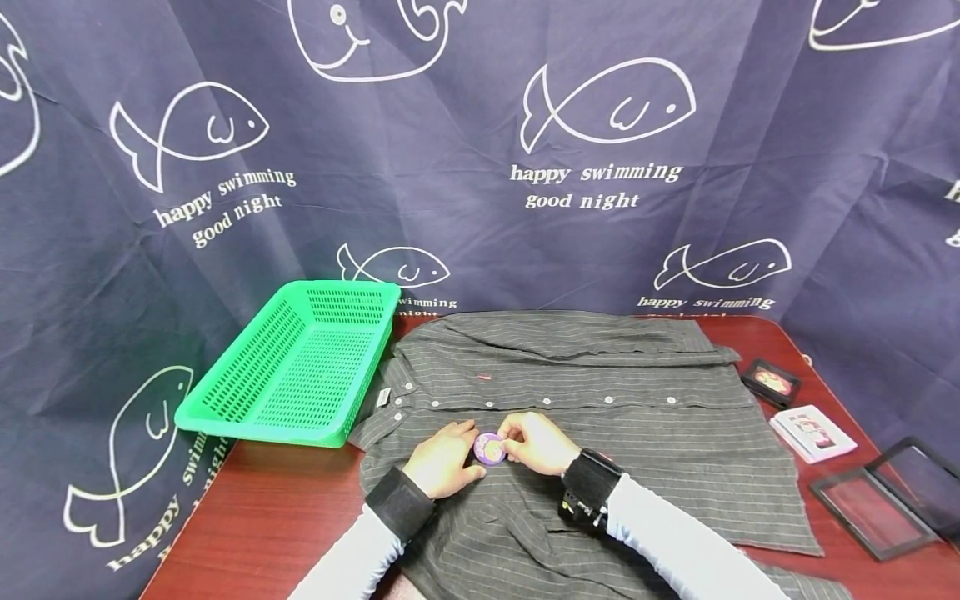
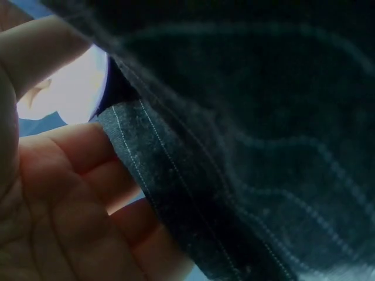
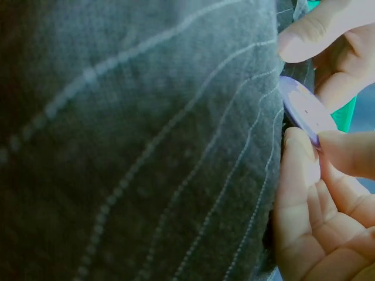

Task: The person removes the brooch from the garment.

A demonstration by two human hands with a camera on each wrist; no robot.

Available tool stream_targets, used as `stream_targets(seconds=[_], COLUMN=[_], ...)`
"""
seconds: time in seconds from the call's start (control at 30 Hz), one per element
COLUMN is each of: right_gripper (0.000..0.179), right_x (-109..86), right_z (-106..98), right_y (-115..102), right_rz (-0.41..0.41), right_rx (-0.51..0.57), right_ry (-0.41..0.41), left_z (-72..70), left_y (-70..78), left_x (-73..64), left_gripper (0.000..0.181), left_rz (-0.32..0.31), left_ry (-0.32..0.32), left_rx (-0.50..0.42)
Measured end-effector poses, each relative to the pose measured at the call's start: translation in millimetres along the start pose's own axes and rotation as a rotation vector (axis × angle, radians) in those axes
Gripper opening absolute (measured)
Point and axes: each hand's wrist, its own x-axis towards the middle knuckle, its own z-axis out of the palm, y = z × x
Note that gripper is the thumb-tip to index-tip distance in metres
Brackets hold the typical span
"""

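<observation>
A dark grey pinstriped shirt (image 1: 652, 467) with white buttons lies spread over the table. On its upper front is a round purple pin badge (image 1: 490, 448) with a yellowish picture. My right hand (image 1: 542, 442) pinches the badge's right rim between thumb and fingertips; the right wrist view shows the badge (image 3: 306, 110) tilted edge-on against the cloth. Left of the badge, my left hand (image 1: 444, 460) rests on the shirt, its fingers extended and its thumb apart from them. Striped cloth (image 2: 170, 170) overlaps some of its fingertips in the left wrist view. The badge's back is hidden.
A green plastic basket (image 1: 348, 425) stands at the table's left, against the shirt collar. Along the right edge lie a black cassette-like case (image 1: 761, 383), a white box with a picture (image 1: 813, 433) and a dark hinged frame (image 1: 873, 512). A blue fish-print curtain (image 1: 465, 167) hangs behind.
</observation>
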Motion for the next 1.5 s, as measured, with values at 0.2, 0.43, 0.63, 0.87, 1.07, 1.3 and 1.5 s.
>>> stream_targets(seconds=[0.2, 0.43, 0.63, 0.87, 1.07, 1.3, 1.5], right_gripper=[0.005, 0.007, 0.007, 0.009, 0.010, 0.010, 0.008], right_x=[-0.2, -1.0, -2.1, -4.7, -8.7, -12.5, -15.5], right_z=[1, 0, -1, -9, -16, -23, -33], right_y=[1, 4, 6, 4, 2, 0, -3], right_rz=[0.013, 0.019, 0.030, 0.003, -0.012, -0.036, -0.053], right_rx=[0.030, 0.075, 0.095, 0.125, 0.185, 0.219, 0.187], right_ry=[-0.016, -0.039, -0.070, -0.089, -0.097, -0.058, 0.032], left_z=[0.8, -1.1, -0.7, 0.1, -0.3, -0.4, 0.1], left_y=[-0.4, 0.4, -0.3, -1.5, -1.4, -2.1, -1.3], left_x=[-0.7, -1.8, -1.5, -0.4, -0.7, 0.2, 0.6], left_gripper=[0.060, 0.061, 0.062, 0.063, 0.065, 0.065, 0.064], left_rz=[-0.010, -0.025, -0.029, -0.038, -0.037, -0.046, -0.050], left_ry=[-0.023, -0.042, -0.044, -0.052, -0.054, -0.067, -0.071], left_rx=[0.015, 0.004, 0.009, 0.013, -0.001, -0.004, -0.002])
